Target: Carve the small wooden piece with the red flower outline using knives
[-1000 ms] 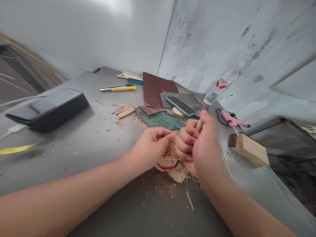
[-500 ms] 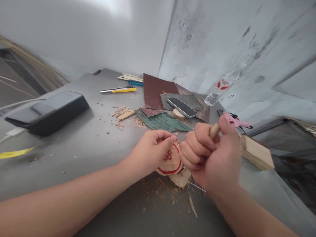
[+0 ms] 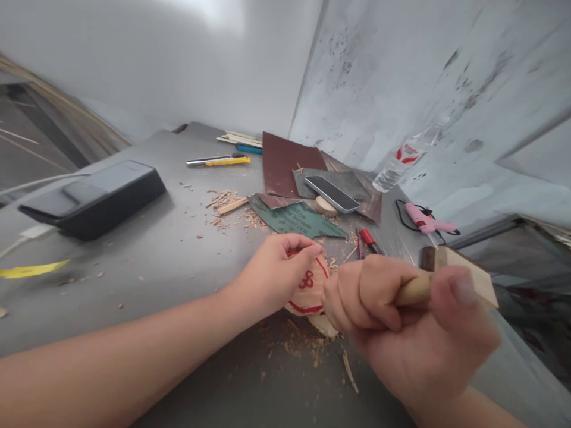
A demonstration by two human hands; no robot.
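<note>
handle [image 3: 414, 289] — lengthwise left-right, fisted right hand [image 3: 401, 333]

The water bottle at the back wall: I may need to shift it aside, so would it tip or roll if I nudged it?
The water bottle looks like thin clear plastic and leans against the wall, so a nudge would probably slide or topple it. Round-bodied, it may then roll across the table. It looks light, though how full it is cannot be told.

The place is a small craft workshop, set in a corner of scuffed, stained walls. Around the grey worktable [image 3: 134, 261] lie wood shavings [image 3: 225, 205], sandpaper sheets [image 3: 285, 160], a utility knife [image 3: 218, 160], a glue gun [image 3: 426, 219] and a timber block [image 3: 468, 276].
</note>
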